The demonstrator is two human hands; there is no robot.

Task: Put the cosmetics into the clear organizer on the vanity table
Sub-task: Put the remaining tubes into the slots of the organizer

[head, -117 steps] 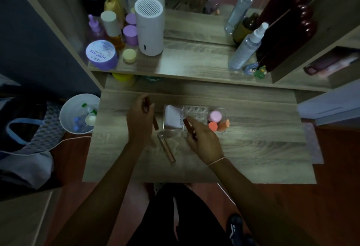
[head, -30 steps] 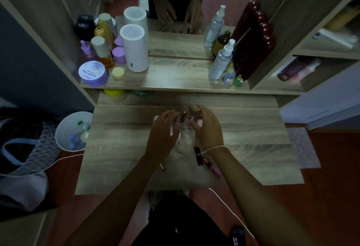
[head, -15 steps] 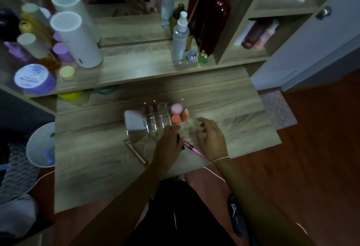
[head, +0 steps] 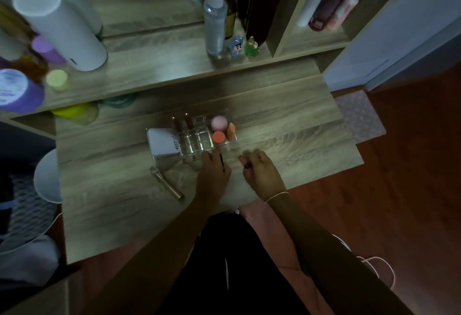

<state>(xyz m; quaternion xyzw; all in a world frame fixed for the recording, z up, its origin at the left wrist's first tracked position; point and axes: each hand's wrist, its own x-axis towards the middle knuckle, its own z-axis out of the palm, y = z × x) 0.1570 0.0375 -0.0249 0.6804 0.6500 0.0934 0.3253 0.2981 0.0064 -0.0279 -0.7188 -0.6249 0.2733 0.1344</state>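
The clear organizer (head: 199, 140) sits mid-table. It holds a white compact (head: 163, 143) at its left end, two brown lip tubes (head: 182, 123) standing upright, and three makeup sponges (head: 219, 130) at its right end. My left hand (head: 214, 177) rests just in front of the organizer, fingers closed on a slim black tube (head: 221, 162). My right hand (head: 262, 173) is beside it to the right, fingers curled around a thin pink stick (head: 245, 165) that is mostly hidden. A rose-gold lip gloss tube (head: 166, 184) lies on the table (head: 112, 202) left of my left hand.
On the raised shelf (head: 154, 70) stand a white cylinder (head: 62, 27), purple jars (head: 17, 91), a spray bottle (head: 215, 17) and two small figurines (head: 243, 46). A white bowl (head: 46, 177) sits left of the table. The table's front edge is close behind my wrists.
The black tube and pink stick that lay on the table between my hands are now off it, one in each hand. The view has moved in closer.
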